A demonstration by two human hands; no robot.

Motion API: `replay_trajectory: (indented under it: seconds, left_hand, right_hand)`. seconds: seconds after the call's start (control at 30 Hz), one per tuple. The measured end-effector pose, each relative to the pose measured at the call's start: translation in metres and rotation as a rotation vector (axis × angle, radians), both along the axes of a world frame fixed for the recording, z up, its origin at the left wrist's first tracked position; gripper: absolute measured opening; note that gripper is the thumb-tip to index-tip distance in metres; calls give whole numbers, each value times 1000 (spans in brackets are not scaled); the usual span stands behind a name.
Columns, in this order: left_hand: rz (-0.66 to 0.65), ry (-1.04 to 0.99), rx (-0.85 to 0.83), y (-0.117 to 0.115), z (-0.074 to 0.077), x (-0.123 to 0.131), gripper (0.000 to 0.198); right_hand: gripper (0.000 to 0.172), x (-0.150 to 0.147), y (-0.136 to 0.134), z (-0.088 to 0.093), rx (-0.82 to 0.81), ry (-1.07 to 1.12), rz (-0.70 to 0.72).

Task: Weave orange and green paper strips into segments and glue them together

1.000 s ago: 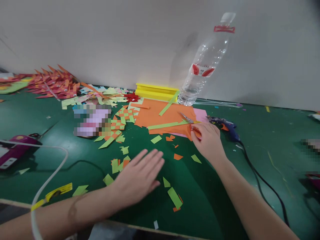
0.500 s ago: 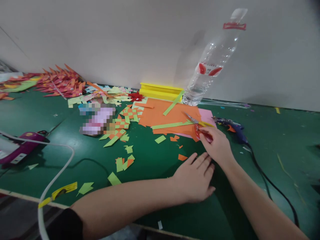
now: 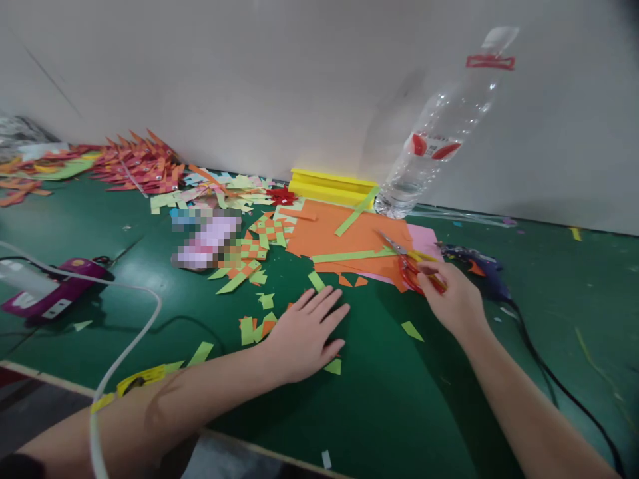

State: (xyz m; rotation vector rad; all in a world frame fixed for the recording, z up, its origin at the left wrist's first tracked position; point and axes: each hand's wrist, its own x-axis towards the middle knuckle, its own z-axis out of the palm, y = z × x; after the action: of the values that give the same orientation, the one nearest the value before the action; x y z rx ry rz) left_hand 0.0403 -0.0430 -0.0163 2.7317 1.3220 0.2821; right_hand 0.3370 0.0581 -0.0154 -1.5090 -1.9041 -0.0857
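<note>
My left hand [image 3: 310, 332] lies palm down on the green table with its fingers spread, over and beside small green and orange paper scraps [image 3: 332, 366]. My right hand [image 3: 455, 296] has its fingers closed at the handles of a pair of scissors [image 3: 408, 266] with red loops; a yellow part shows beside them, and I cannot tell whether it belongs to the scissors. Their blades rest over orange paper sheets [image 3: 319, 229]. Long green paper strips [image 3: 349, 255] lie on these sheets, and a pink sheet [image 3: 423, 236] sticks out beneath.
A tilted plastic bottle [image 3: 429, 140] leans on the wall beside a yellow channel [image 3: 332, 189]. A blue glue gun [image 3: 479, 266] with a black cord lies right. Woven paper fish [image 3: 242, 269], a blurred phone [image 3: 210, 243], a purple tool [image 3: 62, 286] and a white cable [image 3: 127, 342] are left.
My left hand has moved left across the table, away from my right hand, and loose scraps have shifted with it. My right hand stays at the scissors. The view has shifted slightly.
</note>
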Motion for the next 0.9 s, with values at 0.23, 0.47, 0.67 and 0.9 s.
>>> replay_trajectory:
  seconds: [0.23, 0.47, 0.67, 0.9]
  left_hand:
    - [187, 72, 80, -25, 0, -67, 59]
    - [257, 101, 261, -31, -4, -87, 50]
    - [125, 52, 314, -27, 29, -40, 62]
    - [82, 67, 113, 5, 21, 15, 74]
  right_hand:
    - [22, -1, 0, -1, -14, 17, 1]
    - [21, -3, 0, 3, -9, -7, -3]
    - [19, -9, -2, 3, -12, -25, 59]
    - [20, -6, -3, 2, -14, 2, 48]
